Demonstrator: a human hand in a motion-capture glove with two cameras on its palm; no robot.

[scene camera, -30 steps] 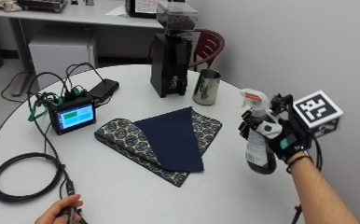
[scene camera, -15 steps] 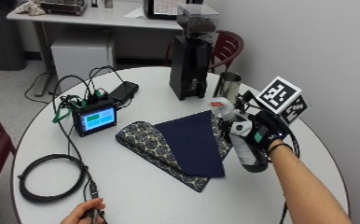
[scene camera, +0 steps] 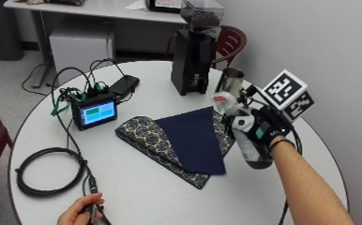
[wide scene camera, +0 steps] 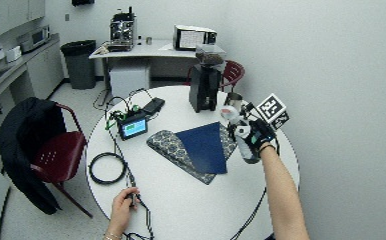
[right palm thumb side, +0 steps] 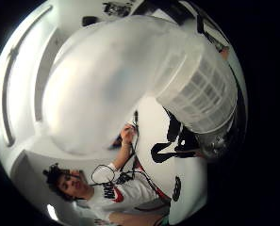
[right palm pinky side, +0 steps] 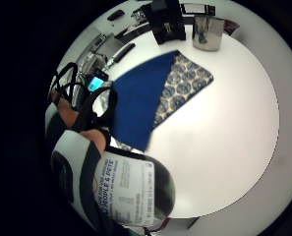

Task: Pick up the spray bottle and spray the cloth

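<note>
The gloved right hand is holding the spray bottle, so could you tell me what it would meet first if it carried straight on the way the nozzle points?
Probably the cloth: the right hand holds the spray bottle beside it, nozzle facing over it. Height above the cloth is unclear.

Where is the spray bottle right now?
In the outside view, the gloved right hand holds the spray bottle up at the cloth's edge, near the metal cup.
</note>
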